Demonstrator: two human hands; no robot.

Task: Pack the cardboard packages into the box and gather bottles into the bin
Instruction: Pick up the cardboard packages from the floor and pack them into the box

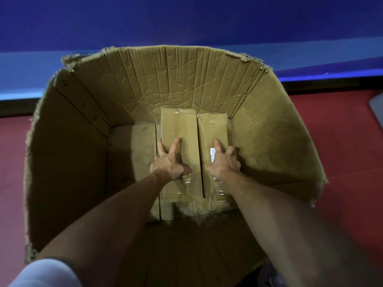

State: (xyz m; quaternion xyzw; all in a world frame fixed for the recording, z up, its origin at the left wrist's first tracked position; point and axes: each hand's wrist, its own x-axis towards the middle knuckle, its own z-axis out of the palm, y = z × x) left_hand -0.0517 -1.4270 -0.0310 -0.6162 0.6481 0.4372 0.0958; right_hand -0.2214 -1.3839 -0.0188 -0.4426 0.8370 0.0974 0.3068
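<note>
Pale sleeve point(45, 272) is showing nearest, and both bare forearms are reaching down into the cardboard box point(68, 162). Left hand point(167, 160) is pressing flat, fingers spread, on the left package point(186, 129). Right hand point(224, 162) is gripping the right package point(209, 131), thumb on top, fingers bending over its outer edge. Both packages are lying side by side, touching, on a lower layer of packages point(134, 146) towards the box's far wall. Red floor point(342, 141) is showing beyond, with a blue wall point(186, 17) farthest back.

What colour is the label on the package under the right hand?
White label, head view.
</note>
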